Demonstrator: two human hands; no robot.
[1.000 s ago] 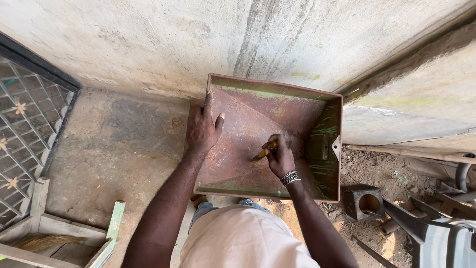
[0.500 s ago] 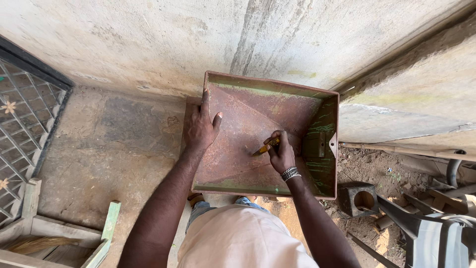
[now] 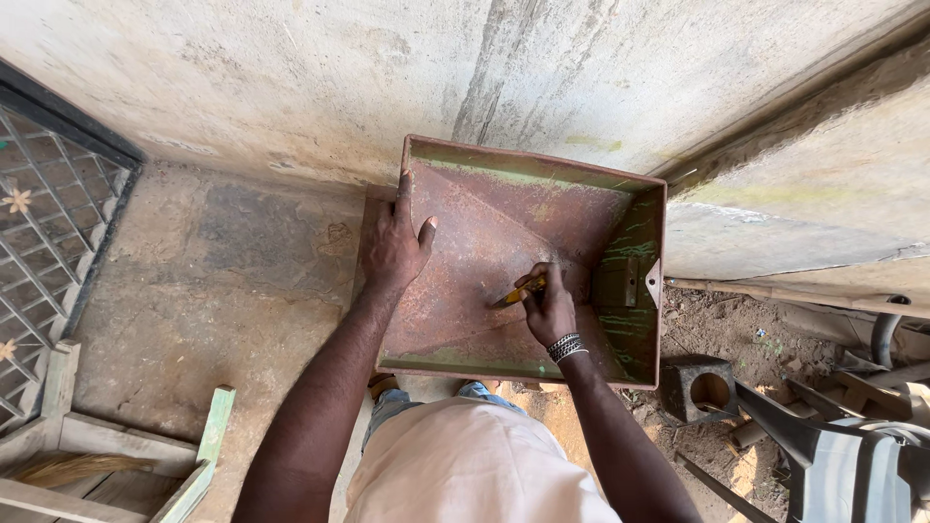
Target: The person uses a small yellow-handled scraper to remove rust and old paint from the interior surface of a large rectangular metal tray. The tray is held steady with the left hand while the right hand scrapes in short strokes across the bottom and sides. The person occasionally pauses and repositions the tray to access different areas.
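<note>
A rusty, open metal box [image 3: 542,169] with flaking green paint leans against a concrete wall in front of me. My left hand [image 3: 395,242] grips its left rim, thumb inside the box. My right hand [image 3: 550,305], with bracelets at the wrist, holds a small yellow-handled tool [image 3: 519,293] with its tip against the rusty inner surface near the middle.
A concrete wall [image 3: 291,77] stands behind the box and a concrete slab [image 3: 804,194] to the right. A metal grille [image 3: 44,213] is at far left, a wooden frame [image 3: 116,455] at lower left. A hollow block [image 3: 699,387] and scrap lie at lower right.
The view shifted slightly. My right hand has moved the tool a little down and left across the rusty surface. My left hand stays on the rim.
</note>
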